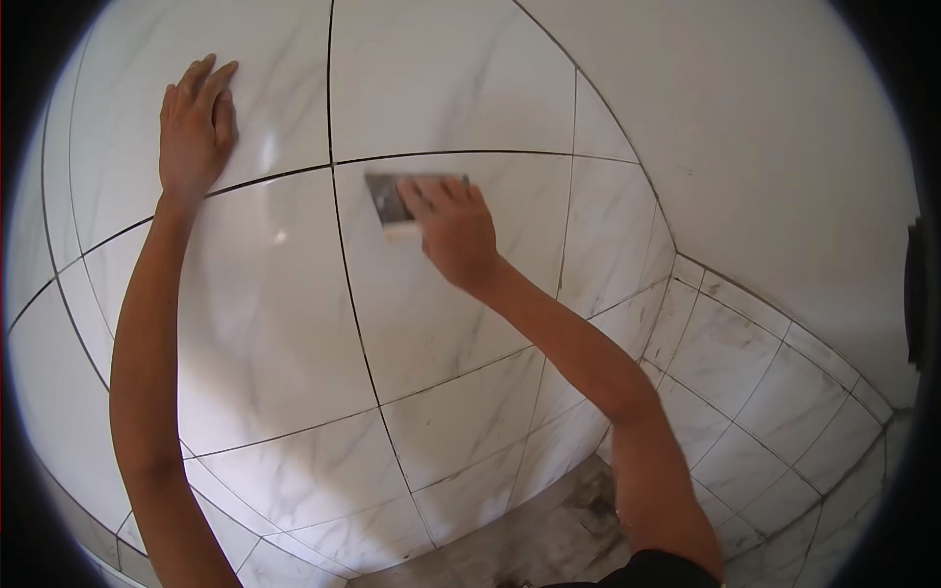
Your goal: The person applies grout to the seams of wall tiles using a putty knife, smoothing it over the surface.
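White marbled tiles with dark joints cover the wall in front of me. My left hand rests against an upper left tile, its fingers spread and nothing held. In my right hand is a flat grey scraper with a pale lower edge, gripped under the fingers. The scraper is against the tile just below the horizontal dark joint and right of the vertical one. Slight blur covers this hand and the tool.
A plain pale wall surface lies at the upper right. Lower right, smaller tiles show smudged joints. A dirty grey floor is at the bottom. Something dark juts in at the right edge.
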The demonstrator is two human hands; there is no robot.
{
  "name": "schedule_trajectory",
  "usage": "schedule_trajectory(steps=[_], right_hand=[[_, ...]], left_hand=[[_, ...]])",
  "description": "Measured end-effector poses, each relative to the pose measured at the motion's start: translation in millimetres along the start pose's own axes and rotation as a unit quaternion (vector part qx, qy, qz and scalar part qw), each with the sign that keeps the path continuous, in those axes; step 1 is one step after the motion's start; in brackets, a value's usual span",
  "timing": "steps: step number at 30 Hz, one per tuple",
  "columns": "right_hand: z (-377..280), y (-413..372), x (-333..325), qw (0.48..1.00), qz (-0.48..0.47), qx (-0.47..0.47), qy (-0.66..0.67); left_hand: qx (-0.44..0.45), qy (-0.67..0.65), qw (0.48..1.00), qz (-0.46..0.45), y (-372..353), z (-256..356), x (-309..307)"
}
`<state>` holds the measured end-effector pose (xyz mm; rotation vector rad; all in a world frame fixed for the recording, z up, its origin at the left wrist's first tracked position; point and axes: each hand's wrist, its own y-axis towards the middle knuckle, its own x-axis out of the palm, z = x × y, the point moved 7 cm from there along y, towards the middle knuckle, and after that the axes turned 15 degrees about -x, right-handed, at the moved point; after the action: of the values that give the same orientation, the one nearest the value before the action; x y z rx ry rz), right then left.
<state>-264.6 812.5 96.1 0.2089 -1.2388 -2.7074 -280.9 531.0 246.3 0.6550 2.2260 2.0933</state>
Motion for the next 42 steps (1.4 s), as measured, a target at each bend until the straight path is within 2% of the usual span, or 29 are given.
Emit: schedule_trajectory(steps=[5, 8, 12, 14, 16, 17, 18, 19, 21, 23, 24, 26, 27, 29, 33, 37, 42], right_hand=[[5.7, 25.8, -0.1, 0.999, -0.001, -0.012, -0.03], [30.7, 42.0, 1.4, 0.991, -0.11, -0.025, 0.071], [-7.8, 23.0, 5.9, 0.996, -0.087, -0.025, 0.029], [12.6, -4.7, 18.5, 0.985, -0.146, 0.081, 0.03], [93.0, -73.5, 19.4, 0.967, -0.102, 0.233, 0.011], [131.9, -113.2, 18.2, 0.967, -0.096, 0.234, -0.037], [166.3, -148.1, 4.5, 0.943, -0.113, 0.312, -0.023], [197.6, -186.9, 2.4, 0.89, -0.144, 0.434, -0.013], [184.1, -187.4, -3.4, 0.908, -0.11, 0.404, -0.021], [125.5, -141.1, 2.3, 0.982, -0.018, 0.183, 0.05], [126.9, -129.5, -1.1, 0.98, -0.015, 0.191, 0.048], [137.0, -115.9, -11.3, 0.986, -0.048, 0.151, -0.05], [167.7, -124.4, -20.1, 0.979, 0.017, 0.199, -0.048], [173.8, -126.7, -19.4, 0.976, 0.053, 0.196, -0.08], [168.9, -118.7, -24.8, 0.985, 0.051, 0.145, -0.081], [177.2, -115.1, -26.4, 0.995, 0.008, 0.1, -0.03], [140.7, -117.5, -54.9, 0.999, -0.024, 0.028, -0.005]], left_hand=[[-0.002, -0.002, 1.0, -0.009, -0.2, 1.2, -1.2], [0.001, 0.011, 1.0, -0.011, -2.4, -3.9, 0.0], [0.022, 0.014, 1.0, -0.004, -0.8, -11.0, 6.0], [0.042, 0.042, 0.998, -0.01, 0.7, -20.7, 14.9], [0.044, 0.064, 0.997, -0.016, 0.6, -17.5, 15.2], [0.037, 0.075, 0.996, -0.02, 0.6, -14.5, 14.9], [0.038, 0.072, 0.997, -0.018, 1.0, -13.0, 16.2], [0.037, 0.087, 0.995, -0.017, 0.2, -15.4, 19.0], [0.037, 0.102, 0.994, -0.012, 0.8, -17.9, 21.3], [0.028, 0.092, 0.995, -0.019, 0.6, -19.6, 21.5], [0.032, 0.084, 0.996, -0.024, 2.1, -23.0, 22.7], [0.066, 0.098, 0.993, -0.025, 5.3, -29.6, 25.0], [0.081, 0.12, 0.989, -0.022, 2.4, -32.4, 30.6], [0.079, 0.13, 0.988, -0.018, 2.8, -38.5, 34.4], [0.087, 0.128, 0.988, -0.006, -0.7, -39.9, 34.2], [0.096, 0.141, 0.985, -0.011, -3.0, -33.5, 28.4], [0.068, 0.172, 0.982, -0.03, -9.9, -61.0, 41.0]])
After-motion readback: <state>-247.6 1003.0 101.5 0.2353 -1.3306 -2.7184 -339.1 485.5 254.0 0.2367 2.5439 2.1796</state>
